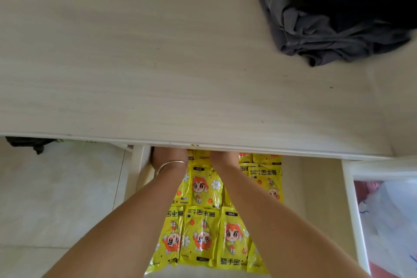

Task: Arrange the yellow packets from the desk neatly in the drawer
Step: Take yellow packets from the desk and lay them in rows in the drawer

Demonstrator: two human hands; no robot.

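Both arms reach into the open drawer (316, 187) below the counter (158, 63), and the left hand (168, 157) and right hand (223, 158) go in under the counter's near edge, so the fingers are hidden — I cannot tell whether either is spread, closed or gripping anything. The left wrist wears a thin bangle (171, 165). The yellow packets (203, 228) lie in overlapping rows on the drawer floor, filling its left and middle part; some read upright and some upside down, and the right part of the drawer shows bare. No packets show on the counter, only a dark folded cloth (334, 20) at the far right, so the transfer looks done or nearly so, with the far row being set in place. The risk from here is working blind: hands pushing at the hidden back could ruck or slide the slick packets over one another and undo the near rows, and the forearms resting above could drag those too.
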